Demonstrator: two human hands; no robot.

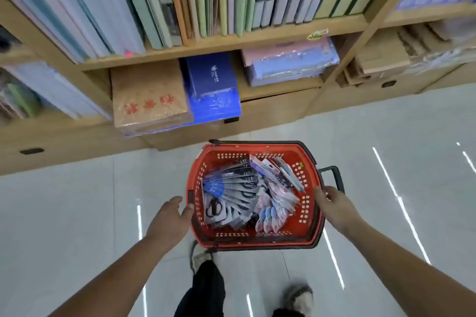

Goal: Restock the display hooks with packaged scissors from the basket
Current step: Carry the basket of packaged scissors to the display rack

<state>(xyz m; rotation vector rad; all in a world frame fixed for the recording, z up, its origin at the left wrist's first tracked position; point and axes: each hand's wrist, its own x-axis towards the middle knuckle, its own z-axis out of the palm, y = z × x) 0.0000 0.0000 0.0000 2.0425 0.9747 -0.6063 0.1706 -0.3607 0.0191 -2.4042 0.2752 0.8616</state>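
A red plastic basket [257, 147] hangs above the floor in front of me, held between both hands. It holds several packaged scissors: black-handled ones on grey-blue cards [231, 189] on the left and pink and blue packs [277, 203] on the right. My left hand [170, 216] grips the basket's left rim with its fingertips. My right hand [332, 204] curls over the right rim, beside the folded black handle [334, 175]. No display hooks are in view.
A wooden shelf unit [231, 44] stands just beyond the basket, packed with upright folders. Its lower shelf holds a brown box [149, 100], a blue box [211, 85] and wrapped pink and blue packs [288, 62]. Pale glossy floor tiles [77, 201] lie below, with my shoes [298, 298] underneath.
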